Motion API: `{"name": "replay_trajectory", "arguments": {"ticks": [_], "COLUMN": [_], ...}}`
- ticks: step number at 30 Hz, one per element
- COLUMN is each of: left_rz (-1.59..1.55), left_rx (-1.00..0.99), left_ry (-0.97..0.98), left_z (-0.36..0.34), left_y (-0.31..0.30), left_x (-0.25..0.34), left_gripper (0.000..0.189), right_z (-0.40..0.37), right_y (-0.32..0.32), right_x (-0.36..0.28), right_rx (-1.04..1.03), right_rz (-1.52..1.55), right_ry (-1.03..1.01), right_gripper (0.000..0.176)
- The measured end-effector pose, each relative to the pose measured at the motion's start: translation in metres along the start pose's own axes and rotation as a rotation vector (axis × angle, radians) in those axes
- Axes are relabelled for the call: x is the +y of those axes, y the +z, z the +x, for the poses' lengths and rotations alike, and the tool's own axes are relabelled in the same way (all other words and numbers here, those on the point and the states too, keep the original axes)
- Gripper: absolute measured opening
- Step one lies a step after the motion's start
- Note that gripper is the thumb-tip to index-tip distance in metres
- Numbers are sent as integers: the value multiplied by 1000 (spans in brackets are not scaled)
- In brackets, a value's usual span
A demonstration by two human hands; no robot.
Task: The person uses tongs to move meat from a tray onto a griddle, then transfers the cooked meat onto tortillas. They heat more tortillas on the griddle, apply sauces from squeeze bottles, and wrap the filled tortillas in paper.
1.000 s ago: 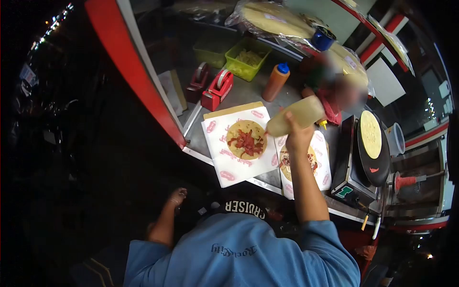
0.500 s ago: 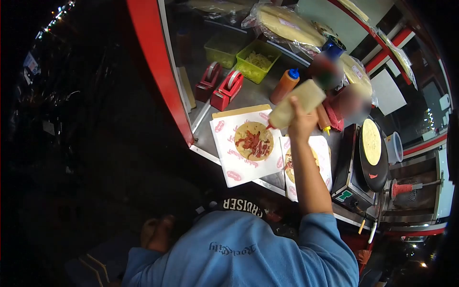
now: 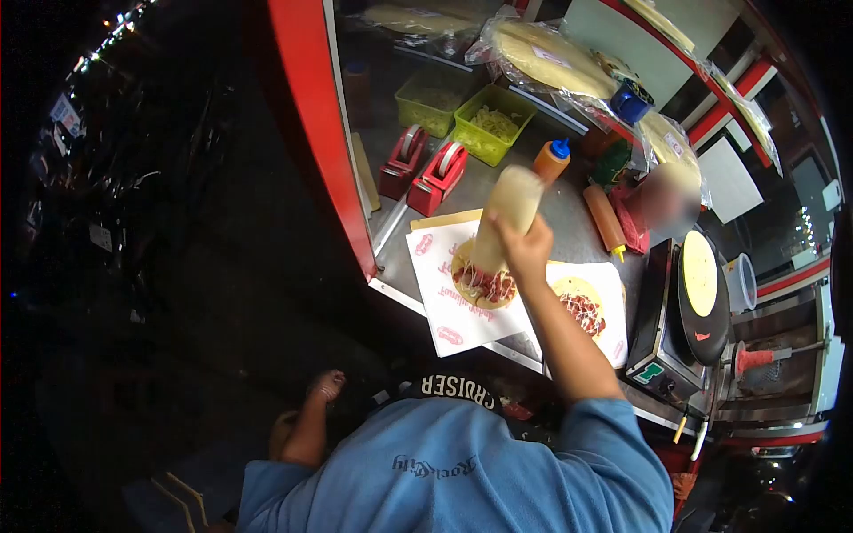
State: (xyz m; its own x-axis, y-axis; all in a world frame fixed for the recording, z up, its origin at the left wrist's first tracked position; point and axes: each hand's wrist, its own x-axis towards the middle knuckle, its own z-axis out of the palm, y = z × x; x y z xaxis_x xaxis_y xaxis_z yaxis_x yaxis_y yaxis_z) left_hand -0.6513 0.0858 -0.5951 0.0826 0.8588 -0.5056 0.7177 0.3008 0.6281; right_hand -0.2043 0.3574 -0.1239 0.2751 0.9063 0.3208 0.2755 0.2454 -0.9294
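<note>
My right hand is closed around a squeeze bottle of pale sauce, tipped nozzle-down over a flatbread topped with red pieces and white streaks of sauce. The bottle partly covers that flatbread, which lies on printed white paper. A second topped flatbread, also streaked white, rests on paper beside my right forearm. Low at the left, away from the counter, my left hand is curled into a loose fist, with nothing visible in it.
Two red tape dispensers and green tubs of shredded filling stand behind the papers. Orange sauce bottles are farther back. On the right, a flatbread lies on a black griddle. Bagged flatbreads are at the back.
My right hand has moved left and turned the bottle more upright, nozzle down, over the left flatbread. More of the second flatbread shows. My left hand has risen slightly into clearer view.
</note>
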Motion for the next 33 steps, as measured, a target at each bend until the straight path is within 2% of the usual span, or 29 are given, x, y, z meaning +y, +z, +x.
{"name": "replay_trajectory", "arguments": {"ticks": [1,3,4,5,7,9,10,11,13,15,16,17,19,20,21,22,23,24,25,27,29,30,31,32,33], "left_rz": [10,-150,-137,-133,145,280,409,415,137,181,225,232,496,502,298,93,97,156,213,332,407,283,157,158,241], "left_rx": [-2,18,-28,-38,-435,-479,-515,-512,-269,-216,-164,-170,-533,-525,-390,-259,-260,-268,-279,-283,-268,-302,-345,-360,-408], "left_ry": [4,-29,-117,-119,-66,-25,17,23,-237,-169,-108,-110,-4,-2,-4,-4,-2,45,89,186,253,215,170,167,58], "left_z": [-3,-2,-11,-12,5,-5,-13,-14,-7,10,12,11,15,21,32,42,50,51,47,50,72,74,69,57,47], "left_y": [-2,9,2,8,14,7,-5,-13,-19,-8,-4,-10,-32,-27,-15,-8,-5,2,11,17,5,1,1,-4,-17], "left_x": [0,16,38,27,7,35,52,62,79,58,49,57,89,79,58,49,51,52,51,57,71,80,86,103,131], "left_gripper": [28,22,25,25,29,30,33,33,38,37,37,37,36,36,34,33,33,31,29,24,22,22,23,23,28], "right_z": [-11,5,16,28,23,17,18,25,19,1,3,11,30,22,13,7,3,12,22,34,21,18,21,31,42], "right_y": [-3,-25,-25,-26,4,12,1,-14,-21,6,6,-2,-24,-28,-21,-11,-6,-6,-10,-19,4,17,16,11,4], "right_x": [0,6,-2,-10,-14,-16,-20,-16,-16,-13,-14,-12,-7,-14,1,-1,-1,-5,-9,-3,17,11,5,8,11], "right_rx": [-107,-39,18,79,99,59,51,76,113,127,111,115,270,214,165,169,172,216,262,271,219,206,215,252,290], "right_rz": [-229,36,87,137,91,-132,43,132,171,-51,-144,-145,196,137,169,28,-117,-55,136,272,85,63,-88,9,109], "right_ry": [-153,-43,5,52,-161,-261,-199,-65,-38,-297,-284,-276,-25,52,-54,-139,-219,-162,-4,44,-169,-216,-153,-112,-76], "right_gripper": [37,37,36,34,33,31,31,34,32,26,27,27,28,29,27,27,27,28,30,31,30,31,30,29,27]}}
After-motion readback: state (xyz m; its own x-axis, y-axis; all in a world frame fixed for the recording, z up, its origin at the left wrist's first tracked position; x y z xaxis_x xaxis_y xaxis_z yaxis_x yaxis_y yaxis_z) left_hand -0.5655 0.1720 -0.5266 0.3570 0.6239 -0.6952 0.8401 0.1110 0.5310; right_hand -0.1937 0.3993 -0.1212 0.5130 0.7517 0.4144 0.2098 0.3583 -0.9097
